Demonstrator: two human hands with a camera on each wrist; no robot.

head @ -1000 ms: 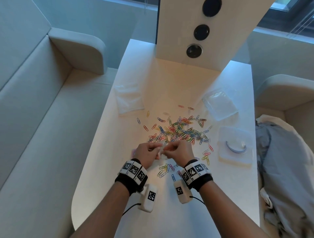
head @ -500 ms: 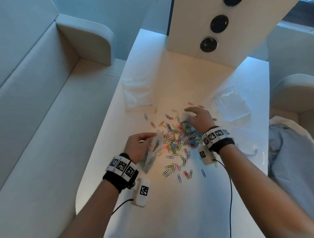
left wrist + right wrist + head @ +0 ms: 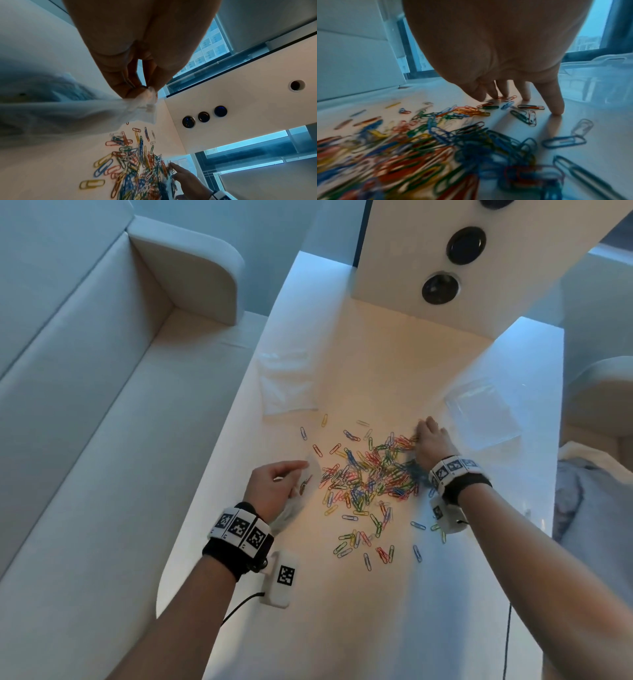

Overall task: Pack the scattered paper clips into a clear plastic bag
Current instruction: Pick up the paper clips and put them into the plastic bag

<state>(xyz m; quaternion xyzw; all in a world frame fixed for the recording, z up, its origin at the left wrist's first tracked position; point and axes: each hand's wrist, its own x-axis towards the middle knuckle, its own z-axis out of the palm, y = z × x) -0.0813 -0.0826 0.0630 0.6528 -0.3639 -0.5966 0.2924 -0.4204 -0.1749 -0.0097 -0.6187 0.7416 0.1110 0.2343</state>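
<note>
Coloured paper clips [image 3: 368, 475] [image 3: 135, 166] [image 3: 426, 136] lie scattered in a heap on the white table [image 3: 394, 594]. My left hand [image 3: 274, 491] [image 3: 137, 75] pinches the mouth of a small clear plastic bag [image 3: 305, 486] [image 3: 96, 112] just left of the heap; a few clips show inside it. At the heap's far right edge my right hand [image 3: 430, 440] [image 3: 513, 93] [image 3: 181, 174] has its straight fingers [image 3: 556, 106] spread and its fingertips pressed on the table among the clips.
A folded clear bag [image 3: 287, 385] lies at the table's far left, and a clear plastic box [image 3: 486, 416] [image 3: 597, 78] sits just beyond my right hand. A white panel with round black sockets [image 3: 442, 258] rises at the back. White sofa [image 3: 85, 405] left, grey cloth [image 3: 589, 508] right.
My right hand left the bag and reached out to the heap's far right edge. My left hand has kept the bag, now off to the left of the pile.
</note>
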